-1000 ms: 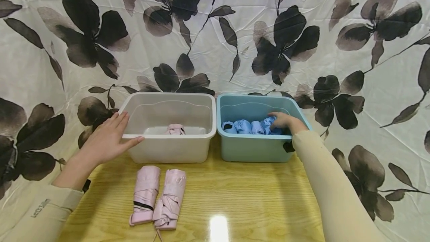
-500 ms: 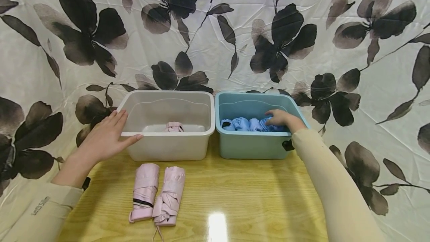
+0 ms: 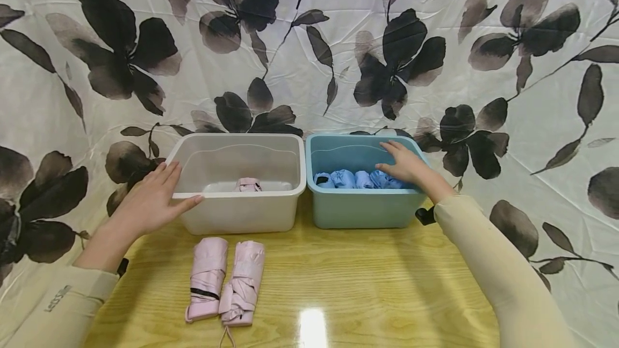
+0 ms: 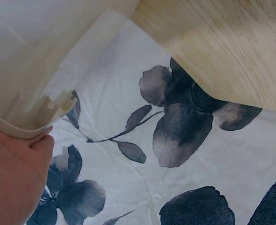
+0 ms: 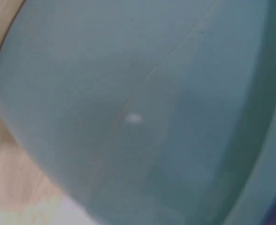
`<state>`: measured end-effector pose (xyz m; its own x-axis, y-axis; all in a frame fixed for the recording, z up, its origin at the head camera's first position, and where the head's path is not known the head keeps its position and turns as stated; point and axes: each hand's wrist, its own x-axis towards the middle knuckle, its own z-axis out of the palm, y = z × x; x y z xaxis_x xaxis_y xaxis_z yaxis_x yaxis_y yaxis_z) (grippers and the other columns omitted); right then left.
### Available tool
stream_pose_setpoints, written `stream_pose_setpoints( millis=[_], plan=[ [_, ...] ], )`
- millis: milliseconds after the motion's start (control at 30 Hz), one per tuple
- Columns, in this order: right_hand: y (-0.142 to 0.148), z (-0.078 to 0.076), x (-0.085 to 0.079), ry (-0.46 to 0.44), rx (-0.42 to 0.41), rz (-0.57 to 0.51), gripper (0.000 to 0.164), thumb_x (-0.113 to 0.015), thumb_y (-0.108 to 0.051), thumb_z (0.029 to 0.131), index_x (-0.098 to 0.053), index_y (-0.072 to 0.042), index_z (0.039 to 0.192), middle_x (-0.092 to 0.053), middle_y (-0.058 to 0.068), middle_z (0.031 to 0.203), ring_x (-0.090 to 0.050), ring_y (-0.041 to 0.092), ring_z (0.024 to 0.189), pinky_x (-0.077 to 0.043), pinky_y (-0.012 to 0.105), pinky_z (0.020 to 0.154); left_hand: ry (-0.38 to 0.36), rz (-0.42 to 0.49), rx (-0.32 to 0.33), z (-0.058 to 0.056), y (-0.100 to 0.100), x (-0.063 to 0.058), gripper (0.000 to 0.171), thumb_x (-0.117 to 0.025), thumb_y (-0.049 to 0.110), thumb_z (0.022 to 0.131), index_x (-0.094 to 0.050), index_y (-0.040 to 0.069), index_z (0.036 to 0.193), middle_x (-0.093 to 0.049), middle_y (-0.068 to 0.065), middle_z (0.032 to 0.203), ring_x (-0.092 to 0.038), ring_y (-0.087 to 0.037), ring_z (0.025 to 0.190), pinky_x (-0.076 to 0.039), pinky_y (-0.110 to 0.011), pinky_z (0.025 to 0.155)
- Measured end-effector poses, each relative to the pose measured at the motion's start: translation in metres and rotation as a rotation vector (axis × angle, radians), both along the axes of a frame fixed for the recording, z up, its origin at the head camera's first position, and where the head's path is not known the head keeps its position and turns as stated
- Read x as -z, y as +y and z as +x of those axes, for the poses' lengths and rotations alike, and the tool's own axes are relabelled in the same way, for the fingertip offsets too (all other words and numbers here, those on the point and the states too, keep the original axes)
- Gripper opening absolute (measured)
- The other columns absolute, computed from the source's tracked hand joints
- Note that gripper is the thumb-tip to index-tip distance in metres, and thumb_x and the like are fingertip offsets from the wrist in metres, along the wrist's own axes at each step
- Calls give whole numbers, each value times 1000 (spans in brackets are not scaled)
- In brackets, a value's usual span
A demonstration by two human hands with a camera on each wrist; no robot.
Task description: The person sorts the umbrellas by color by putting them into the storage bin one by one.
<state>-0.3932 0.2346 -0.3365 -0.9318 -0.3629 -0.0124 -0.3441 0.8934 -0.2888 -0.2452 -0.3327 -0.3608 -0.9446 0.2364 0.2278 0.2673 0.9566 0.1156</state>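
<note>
My left hand (image 3: 147, 200) rests on the left end of the light grey bin (image 3: 242, 212), fingers extended along the rim and thumb over the front edge. In the left wrist view, the same hand (image 4: 16, 176) touches the bin's rim. One pink folded umbrella (image 3: 249, 185) lies inside that bin. My right hand (image 3: 406, 164) is over the right end of the blue bin (image 3: 362, 209), fingers spread and holding nothing. Several blue folded umbrellas (image 3: 343, 179) lie in a row in it. The right wrist view shows mostly the blue bin's outer wall (image 5: 128, 93).
Two pink folded umbrellas, one with a black band (image 3: 209, 278) and one with a wrist cord (image 3: 243, 283), lie side by side on the wooden table (image 3: 362, 283) before the grey bin. A floral cloth (image 3: 329, 42) hangs behind the bins, which stand side by side.
My right hand has let go of a blue umbrella and risen out of the row, its fingers spreading. The left hand has stayed on the grey bin's rim.
</note>
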Motion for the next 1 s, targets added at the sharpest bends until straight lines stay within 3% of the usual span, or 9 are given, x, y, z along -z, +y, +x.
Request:
stream_pose_setpoints(
  millis=[167,300,433,567,733,1000],
  plan=[
    [13,19,-2,112,21,-45,85,-52,-53,106,-11,-11,169,-4,19,174,-10,49,157,-14,73,121,-10,3,-2,1,0,1,104,-58,63,99,-25,-16,157,-25,-37,163,-19,-57,151,-21,-68,120],
    [29,30,2,156,53,-12,89,-41,-66,105,-4,-17,169,0,13,175,-2,44,159,-1,74,121,-11,10,-4,0,-2,3,104,-58,63,99,-24,-16,157,-24,-37,163,-18,-58,151,-20,-68,121],
    [46,38,7,181,82,-3,91,-37,-70,103,-3,-17,169,1,11,176,1,42,160,3,72,122,0,8,3,-2,-4,2,103,-57,63,99,-24,-15,157,-25,-38,162,-19,-59,150,-20,-68,121],
    [63,44,13,157,100,-7,93,-36,-71,103,0,-15,169,3,11,175,3,41,160,4,71,122,-9,5,0,-3,-4,2,104,-57,63,99,-23,-15,158,-24,-38,162,-18,-59,150,-19,-68,121],
    [80,47,20,98,107,13,96,-36,-68,105,0,-3,166,4,19,174,3,43,159,4,68,124,-18,7,-4,-5,-2,1,104,-57,63,99,-23,-14,158,-24,-37,163,-18,-58,151,-19,-67,122],
    [87,49,22,51,48,28,93,-35,-62,108,-7,7,163,0,26,172,-2,44,159,-3,60,127,-11,40,-8,-3,-3,5,104,-59,63,98,-22,-12,160,-23,-35,165,-13,-55,154,-16,-67,123]
  ],
)
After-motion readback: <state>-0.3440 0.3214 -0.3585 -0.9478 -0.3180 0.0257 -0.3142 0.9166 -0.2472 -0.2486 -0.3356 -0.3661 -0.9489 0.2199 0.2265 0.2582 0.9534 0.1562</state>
